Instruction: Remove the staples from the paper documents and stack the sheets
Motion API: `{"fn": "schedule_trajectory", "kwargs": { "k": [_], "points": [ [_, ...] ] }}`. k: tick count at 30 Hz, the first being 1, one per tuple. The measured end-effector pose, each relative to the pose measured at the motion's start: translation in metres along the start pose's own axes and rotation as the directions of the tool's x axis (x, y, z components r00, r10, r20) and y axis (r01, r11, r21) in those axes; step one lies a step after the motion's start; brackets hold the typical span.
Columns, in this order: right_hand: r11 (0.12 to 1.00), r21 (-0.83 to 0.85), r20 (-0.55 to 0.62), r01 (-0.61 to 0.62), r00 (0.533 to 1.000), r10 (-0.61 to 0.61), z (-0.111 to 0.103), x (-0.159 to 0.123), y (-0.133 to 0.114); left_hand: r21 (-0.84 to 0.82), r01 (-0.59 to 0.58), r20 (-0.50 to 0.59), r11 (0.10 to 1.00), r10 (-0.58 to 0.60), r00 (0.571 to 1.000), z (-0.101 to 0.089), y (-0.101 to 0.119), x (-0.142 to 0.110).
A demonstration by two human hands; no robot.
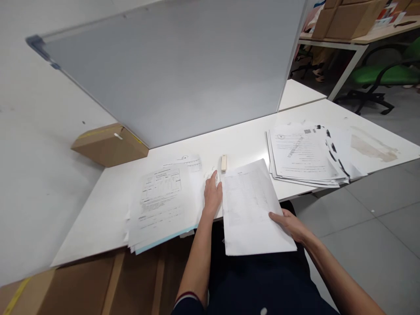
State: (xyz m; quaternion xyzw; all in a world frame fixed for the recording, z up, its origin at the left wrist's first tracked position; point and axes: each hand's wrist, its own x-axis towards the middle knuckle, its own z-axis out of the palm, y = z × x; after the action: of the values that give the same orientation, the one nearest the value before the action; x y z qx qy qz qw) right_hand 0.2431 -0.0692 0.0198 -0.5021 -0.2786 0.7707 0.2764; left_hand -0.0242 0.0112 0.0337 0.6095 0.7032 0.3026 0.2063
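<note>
My right hand (290,224) grips the lower right edge of a printed paper sheet (249,205), thumb on top. The sheet's upper part rests on the white desk, and its lower part hangs over the front edge. My left hand (212,194) lies on the desk beside the sheet's left edge, fingers stretched forward. Beneath and beyond its fingers is something small and white that I cannot make out. Just past the fingertips sits a small cream-coloured block (223,163). Left of that hand, a stack of printed papers (160,201) overhangs the desk edge, with a light blue sheet low in it.
Another paper stack (302,153) lies on the right of the desk (243,146). A whiteboard (183,65) stands along the back, with a cardboard box (111,144) at its left. Cardboard boxes (82,288) sit below the desk. A green chair (383,74) stands far right.
</note>
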Motion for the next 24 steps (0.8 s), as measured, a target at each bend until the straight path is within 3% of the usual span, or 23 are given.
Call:
{"fn": "schedule_trajectory", "kwargs": {
  "k": [7, 15, 20, 24],
  "points": [
    [0.999, 0.032, -0.036, 0.002, 0.999, -0.001, -0.001, 0.006, 0.001, 0.285, 0.028, 0.096, 0.958, -0.058, 0.994, 0.005, 0.008, 0.015],
    [0.999, -0.029, -0.023, 0.038, 0.999, -0.039, 0.001, 0.004, 0.000, 0.359, 0.031, 0.097, 0.933, -0.071, 0.993, 0.010, 0.004, 0.017],
    [0.968, -0.193, -0.137, 0.162, 0.972, -0.190, 0.000, -0.005, -0.006, 0.371, -0.006, 0.017, 0.929, 0.000, 1.000, 0.014, 0.000, 0.010],
    [0.940, -0.279, -0.274, 0.198, 0.922, -0.275, -0.020, -0.017, -0.028, 0.293, -0.051, -0.076, 0.955, 0.076, 0.994, 0.018, -0.004, 0.000]
  ]
}}
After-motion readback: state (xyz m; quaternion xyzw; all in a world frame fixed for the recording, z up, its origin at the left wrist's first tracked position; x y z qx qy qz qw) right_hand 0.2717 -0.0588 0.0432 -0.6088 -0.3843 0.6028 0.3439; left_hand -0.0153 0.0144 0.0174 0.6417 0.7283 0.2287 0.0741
